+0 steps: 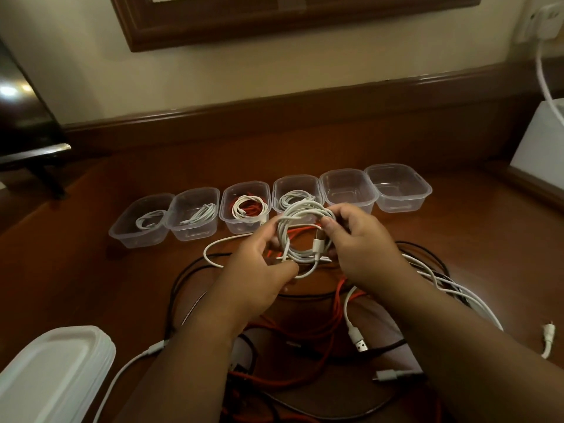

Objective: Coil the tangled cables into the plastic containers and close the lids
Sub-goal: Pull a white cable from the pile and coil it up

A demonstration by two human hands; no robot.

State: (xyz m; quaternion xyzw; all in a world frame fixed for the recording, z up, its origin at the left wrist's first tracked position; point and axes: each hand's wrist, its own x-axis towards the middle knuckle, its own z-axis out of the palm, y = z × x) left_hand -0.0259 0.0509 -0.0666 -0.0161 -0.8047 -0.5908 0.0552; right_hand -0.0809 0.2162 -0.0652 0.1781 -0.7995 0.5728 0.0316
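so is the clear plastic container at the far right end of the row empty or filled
Empty. The far-right clear plastic container shows only its bare see-through bottom, with no cable inside and no lid on it.

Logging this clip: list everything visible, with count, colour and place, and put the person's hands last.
plastic containers: six, clear, lids off, in a row across the wooden floor; the four on the left hold coiled cables (the third has white and orange ones), the two on the right hold none
white cable coil: one, held between both hands in front of the row
loose cables: count unclear, white, orange and black, tangled on the floor under the arms
stack of lids: count unclear, whitish, bottom left
picture frame: one, dark wood, on the wall
white box: one, right edge
left hand: grips the coil's lower left
right hand: pinches the coil's upper right
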